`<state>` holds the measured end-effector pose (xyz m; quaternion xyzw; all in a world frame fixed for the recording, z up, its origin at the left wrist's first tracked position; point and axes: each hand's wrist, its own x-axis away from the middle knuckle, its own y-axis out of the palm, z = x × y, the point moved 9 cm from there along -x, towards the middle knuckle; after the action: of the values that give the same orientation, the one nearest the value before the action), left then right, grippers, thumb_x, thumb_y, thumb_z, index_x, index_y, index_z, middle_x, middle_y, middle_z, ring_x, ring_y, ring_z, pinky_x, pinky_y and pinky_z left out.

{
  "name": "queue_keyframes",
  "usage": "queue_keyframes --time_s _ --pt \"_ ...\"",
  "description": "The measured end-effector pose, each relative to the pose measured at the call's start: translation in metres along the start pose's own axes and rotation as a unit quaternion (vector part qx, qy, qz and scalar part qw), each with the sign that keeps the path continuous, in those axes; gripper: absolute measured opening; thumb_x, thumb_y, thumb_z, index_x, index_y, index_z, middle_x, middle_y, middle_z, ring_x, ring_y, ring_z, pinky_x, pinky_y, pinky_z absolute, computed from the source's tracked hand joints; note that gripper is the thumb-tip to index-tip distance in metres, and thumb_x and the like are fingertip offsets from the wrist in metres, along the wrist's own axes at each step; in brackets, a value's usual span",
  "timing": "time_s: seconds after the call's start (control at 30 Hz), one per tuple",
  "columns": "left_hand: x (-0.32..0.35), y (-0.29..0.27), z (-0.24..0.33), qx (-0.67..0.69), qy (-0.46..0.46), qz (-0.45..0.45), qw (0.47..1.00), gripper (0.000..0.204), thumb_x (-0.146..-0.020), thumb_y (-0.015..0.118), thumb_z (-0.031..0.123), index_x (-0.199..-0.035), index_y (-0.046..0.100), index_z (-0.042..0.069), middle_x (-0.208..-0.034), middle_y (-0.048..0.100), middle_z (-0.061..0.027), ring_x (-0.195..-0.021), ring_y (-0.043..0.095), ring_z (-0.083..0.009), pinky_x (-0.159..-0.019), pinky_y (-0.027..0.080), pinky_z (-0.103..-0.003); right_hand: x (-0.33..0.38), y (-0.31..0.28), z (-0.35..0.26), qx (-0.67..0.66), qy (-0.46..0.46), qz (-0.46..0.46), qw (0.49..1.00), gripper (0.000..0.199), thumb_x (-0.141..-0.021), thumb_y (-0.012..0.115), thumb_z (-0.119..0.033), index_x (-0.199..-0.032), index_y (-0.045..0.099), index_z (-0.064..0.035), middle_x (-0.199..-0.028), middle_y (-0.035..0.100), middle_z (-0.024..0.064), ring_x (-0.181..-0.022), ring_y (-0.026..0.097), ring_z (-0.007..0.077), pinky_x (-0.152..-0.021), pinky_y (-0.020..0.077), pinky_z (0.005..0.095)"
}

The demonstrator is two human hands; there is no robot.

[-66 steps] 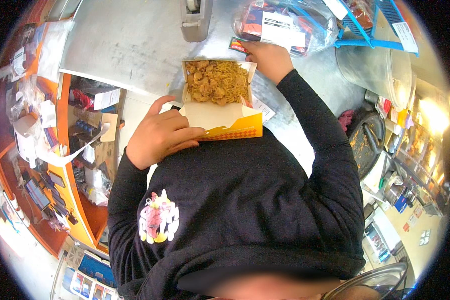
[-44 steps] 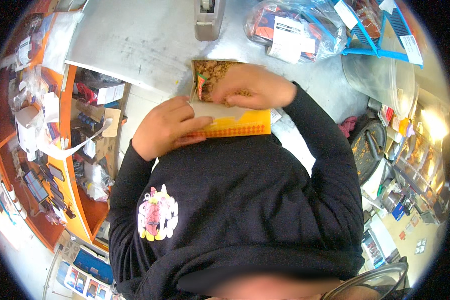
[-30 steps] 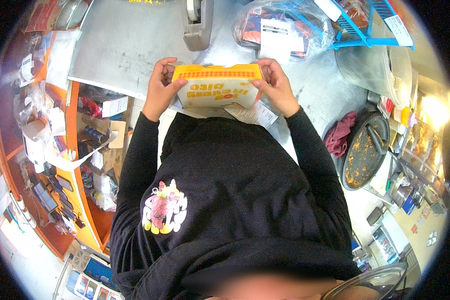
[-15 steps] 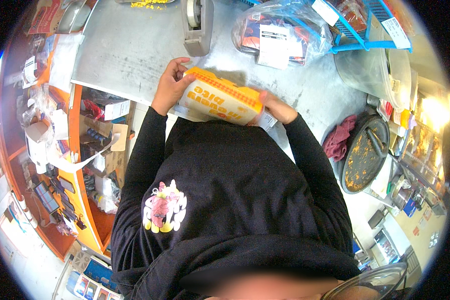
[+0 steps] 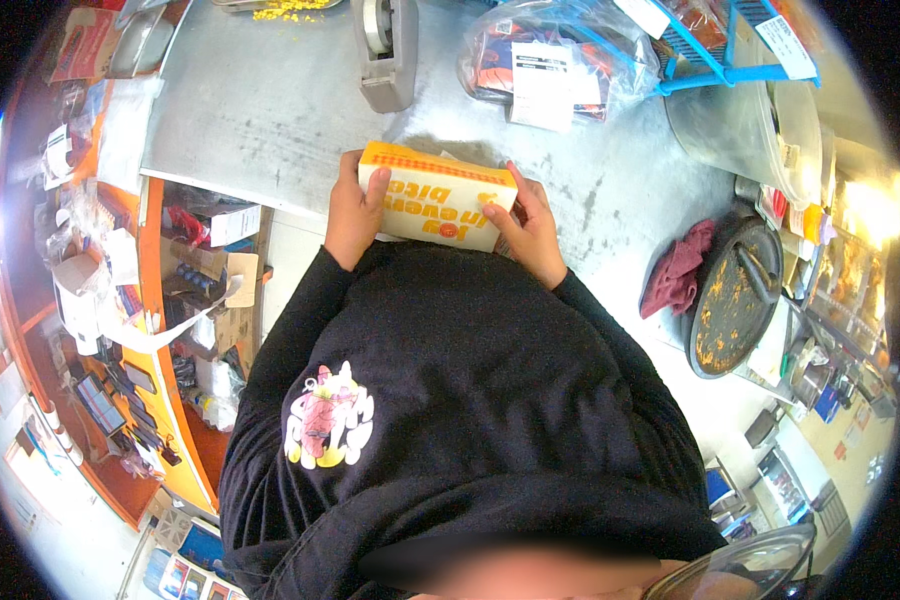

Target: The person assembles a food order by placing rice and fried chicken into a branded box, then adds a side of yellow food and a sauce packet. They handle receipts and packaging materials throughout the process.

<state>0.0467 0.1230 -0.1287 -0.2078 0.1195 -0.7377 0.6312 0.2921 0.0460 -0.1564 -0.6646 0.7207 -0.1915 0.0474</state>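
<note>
Between my two hands is a yellow and white cardboard food box (image 5: 438, 205), held close in front of my body at the metal table's near edge. My left hand (image 5: 355, 208) grips its left end, thumb on the printed white face. At the right end my right hand (image 5: 532, 228) holds it, with the thumb over the white face and the fingers behind. The box's top looks closed, with a checked strip along its yellow edge. Its far side is hidden from me.
A grey tape dispenser (image 5: 386, 60) stands beyond the box on the metal table (image 5: 250, 110). Farther right are a clear plastic bag (image 5: 570, 70), a blue wire rack (image 5: 740, 75) and a plastic tub (image 5: 735, 130). A maroon cloth (image 5: 678, 270) lies beside a black round tray (image 5: 730, 325).
The box has turned to lie more level, its right end coming up and nearer the left. My left hand now wraps its end, and my right thumb has moved onto the white face.
</note>
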Motion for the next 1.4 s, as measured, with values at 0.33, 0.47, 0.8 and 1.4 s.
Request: queue_keyframes --time_s 0.33,0.47,0.8,1.4 --pt "0.022 -0.002 0.015 0.137 0.119 -0.145 0.973 0.031 -0.081 0.078 0.021 -0.106 0.062 0.010 -0.139 0.044 -0.0178 -0.130 0.043 -0.0318 -0.108 0.034 -0.039 0.022 -0.002 -0.037 -0.269 -0.119 -0.074 0.953 0.043 -0.077 0.077 0.001 -0.114 0.060 -0.0117 -0.145 0.037 0.0121 -0.128 0.045 0.0213 -0.105 0.0417 0.0349" --pt "0.026 -0.003 0.022 0.091 0.119 -0.187 0.971 0.022 -0.079 0.078 0.016 -0.097 0.066 0.010 -0.136 0.048 -0.0158 -0.128 0.046 -0.0290 -0.105 0.036 -0.038 0.024 -0.001 -0.043 -0.287 -0.091 -0.131 0.945 0.032 -0.076 0.078 0.001 -0.100 0.060 -0.0118 -0.140 0.046 0.0127 -0.128 0.046 0.0218 -0.105 0.0410 0.0351" --pt "0.014 -0.003 0.049 -0.008 0.145 -0.197 0.969 0.033 -0.075 0.081 0.023 -0.099 0.066 0.007 -0.112 0.056 -0.0130 -0.107 0.056 -0.0279 -0.096 0.043 -0.039 0.011 -0.001 -0.051 -0.243 -0.036 -0.131 0.960 0.025 -0.078 0.076 0.000 -0.093 0.059 -0.0085 -0.121 0.055 0.0113 -0.114 0.052 0.0170 -0.098 0.0410 0.0296" --pt "0.011 0.010 0.084 -0.218 0.263 -0.145 0.928 0.058 -0.065 0.083 0.046 -0.099 0.060 0.005 -0.093 0.062 -0.0124 -0.089 0.061 -0.0334 -0.077 0.048 -0.041 -0.022 0.015 -0.125 0.209 -0.121 -0.249 0.938 0.043 -0.078 0.076 -0.022 -0.116 0.059 -0.0116 -0.112 0.060 0.0150 -0.109 0.058 0.0318 -0.092 0.0456 0.0387"
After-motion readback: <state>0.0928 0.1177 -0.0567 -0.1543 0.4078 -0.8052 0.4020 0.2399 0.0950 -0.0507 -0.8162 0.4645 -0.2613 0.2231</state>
